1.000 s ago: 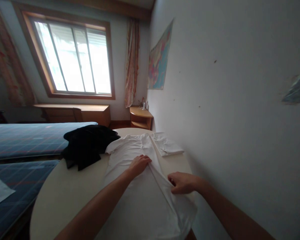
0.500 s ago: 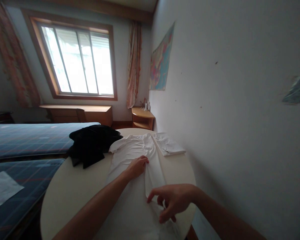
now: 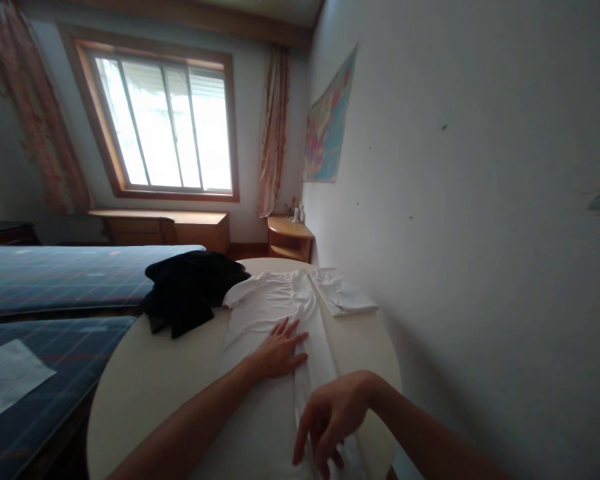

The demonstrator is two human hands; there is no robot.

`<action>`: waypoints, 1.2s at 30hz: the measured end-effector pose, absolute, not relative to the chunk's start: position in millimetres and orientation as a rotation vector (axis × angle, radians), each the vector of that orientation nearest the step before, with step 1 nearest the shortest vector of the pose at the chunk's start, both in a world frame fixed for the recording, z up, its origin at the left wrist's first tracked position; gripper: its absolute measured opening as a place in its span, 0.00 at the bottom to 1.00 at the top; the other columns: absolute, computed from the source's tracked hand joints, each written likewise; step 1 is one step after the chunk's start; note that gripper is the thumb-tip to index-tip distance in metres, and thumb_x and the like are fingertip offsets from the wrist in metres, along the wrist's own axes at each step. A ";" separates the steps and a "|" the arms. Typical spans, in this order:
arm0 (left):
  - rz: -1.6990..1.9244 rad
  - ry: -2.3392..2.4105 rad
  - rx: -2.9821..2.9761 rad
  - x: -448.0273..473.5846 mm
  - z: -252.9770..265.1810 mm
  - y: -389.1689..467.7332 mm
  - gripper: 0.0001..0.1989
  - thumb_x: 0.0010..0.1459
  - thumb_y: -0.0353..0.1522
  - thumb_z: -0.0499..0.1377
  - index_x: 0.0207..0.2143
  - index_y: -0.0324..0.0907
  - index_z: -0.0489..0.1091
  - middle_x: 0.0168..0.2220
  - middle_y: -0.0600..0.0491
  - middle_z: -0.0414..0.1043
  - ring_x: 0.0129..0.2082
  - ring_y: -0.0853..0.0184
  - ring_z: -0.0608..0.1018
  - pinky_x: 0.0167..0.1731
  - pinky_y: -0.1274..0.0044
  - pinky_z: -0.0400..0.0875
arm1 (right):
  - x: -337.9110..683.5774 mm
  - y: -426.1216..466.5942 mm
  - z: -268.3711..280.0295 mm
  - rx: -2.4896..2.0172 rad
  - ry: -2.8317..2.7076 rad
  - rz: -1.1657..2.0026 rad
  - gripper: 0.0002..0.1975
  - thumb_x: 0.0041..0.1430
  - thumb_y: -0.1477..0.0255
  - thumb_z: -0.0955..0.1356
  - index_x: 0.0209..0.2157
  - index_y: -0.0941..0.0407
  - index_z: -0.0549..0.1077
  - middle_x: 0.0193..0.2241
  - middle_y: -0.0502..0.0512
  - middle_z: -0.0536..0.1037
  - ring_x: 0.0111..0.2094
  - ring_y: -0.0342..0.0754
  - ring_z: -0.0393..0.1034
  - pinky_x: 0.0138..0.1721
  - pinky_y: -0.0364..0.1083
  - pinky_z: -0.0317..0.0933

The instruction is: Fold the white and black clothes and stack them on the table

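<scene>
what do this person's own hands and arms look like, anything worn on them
Both the left hand and the right hand are ungloved, each with slim fingers. No sleeve, watch or bracelet shows on either forearm within view. No ring stands out, though the right fingers are dim and partly hidden.

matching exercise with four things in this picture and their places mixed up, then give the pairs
1. left hand
2. black clothing
3. folded white cloth
4. map

A. on the wall
B. fingers spread on the white garment
C. heaped at the left of the table
D. at the table's far right

Pairs: 1-B, 2-C, 3-D, 4-A
</scene>
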State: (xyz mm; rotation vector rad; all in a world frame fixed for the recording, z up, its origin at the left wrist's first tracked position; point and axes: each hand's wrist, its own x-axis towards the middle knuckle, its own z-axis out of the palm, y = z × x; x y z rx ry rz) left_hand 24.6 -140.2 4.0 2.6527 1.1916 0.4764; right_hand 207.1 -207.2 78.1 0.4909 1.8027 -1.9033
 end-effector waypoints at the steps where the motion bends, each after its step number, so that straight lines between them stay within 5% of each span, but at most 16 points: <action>1: 0.476 1.210 2.650 25.0 3.4 -142.3 0.28 0.63 0.46 0.53 0.64 0.51 0.59 0.70 0.49 0.44 0.69 0.49 0.46 0.65 0.56 0.46 | 207.3 -204.6 76.0 0.477 1.850 -1.912 0.20 0.53 0.65 0.73 0.46 0.58 0.74 0.28 0.47 0.77 0.25 0.39 0.72 0.27 0.36 0.62; 4: 0.474 1.258 2.644 28.0 1.9 -150.2 0.30 0.62 0.46 0.54 0.65 0.50 0.58 0.71 0.48 0.43 0.69 0.47 0.46 0.65 0.55 0.45 | 205.5 -195.5 71.8 0.756 2.270 -1.870 0.06 0.53 0.76 0.67 0.34 0.60 0.75 0.24 0.47 0.74 0.24 0.40 0.69 0.29 0.38 0.62; 6: 0.458 1.275 2.638 31.6 2.5 -157.0 0.32 0.61 0.46 0.54 0.66 0.47 0.57 0.71 0.46 0.43 0.69 0.46 0.45 0.65 0.55 0.45 | 203.3 -185.9 68.5 1.215 2.708 -1.589 0.06 0.52 0.78 0.64 0.30 0.59 0.74 0.25 0.48 0.75 0.27 0.42 0.69 0.33 0.40 0.64; 10: 0.426 1.319 2.587 40.0 4.7 -170.6 0.35 0.64 0.48 0.49 0.69 0.43 0.48 0.71 0.41 0.40 0.69 0.46 0.43 0.65 0.54 0.43 | 203.7 -159.8 48.0 1.900 3.143 -0.618 0.18 0.59 0.77 0.59 0.48 0.59 0.72 0.47 0.61 0.77 0.50 0.50 0.70 0.54 0.49 0.60; 14: 0.403 1.240 2.565 38.4 0.8 -171.5 0.34 0.65 0.46 0.49 0.68 0.41 0.49 0.70 0.41 0.41 0.70 0.49 0.43 0.65 0.56 0.46 | 212.0 -143.2 12.7 1.808 3.102 -0.163 0.25 0.67 0.70 0.55 0.61 0.63 0.63 0.63 0.67 0.63 0.65 0.55 0.53 0.64 0.58 0.49; 20: 0.575 1.550 2.507 -2.6 3.6 -137.5 0.23 0.64 0.40 0.52 0.59 0.43 0.63 0.66 0.42 0.56 0.66 0.51 0.58 0.61 0.58 0.58 | 213.0 -143.0 2.5 1.916 2.818 -0.093 0.26 0.69 0.58 0.56 0.62 0.52 0.64 0.65 0.60 0.61 0.66 0.57 0.51 0.64 0.57 0.47; 26: 1.075 2.284 2.211 -66.1 16.3 -103.0 0.21 0.59 0.32 0.58 0.55 0.39 0.69 0.65 0.39 0.54 0.64 0.48 0.59 0.60 0.60 0.59 | 189.0 -123.5 25.4 2.128 2.678 -0.051 0.24 0.69 0.57 0.56 0.54 0.56 0.71 0.54 0.64 0.73 0.55 0.55 0.65 0.57 0.52 0.55; 32: 0.978 2.432 1.940 -101.3 -5.6 -87.1 0.21 0.61 0.34 0.56 0.56 0.43 0.68 0.56 0.40 0.65 0.54 0.50 0.70 0.53 0.61 0.66 | 170.5 -96.4 12.1 2.195 2.649 -0.187 0.35 0.68 0.51 0.50 0.67 0.57 0.54 0.69 0.58 0.50 0.69 0.54 0.40 0.65 0.53 0.37; 36: 1.074 2.334 2.006 -100.9 -12.4 -79.4 0.20 0.60 0.32 0.55 0.55 0.37 0.67 0.53 0.40 0.68 0.53 0.53 0.71 0.55 0.64 0.64 | 175.0 -95.3 3.4 2.124 2.656 -0.255 0.38 0.66 0.46 0.48 0.68 0.53 0.52 0.69 0.54 0.48 0.70 0.54 0.36 0.66 0.55 0.34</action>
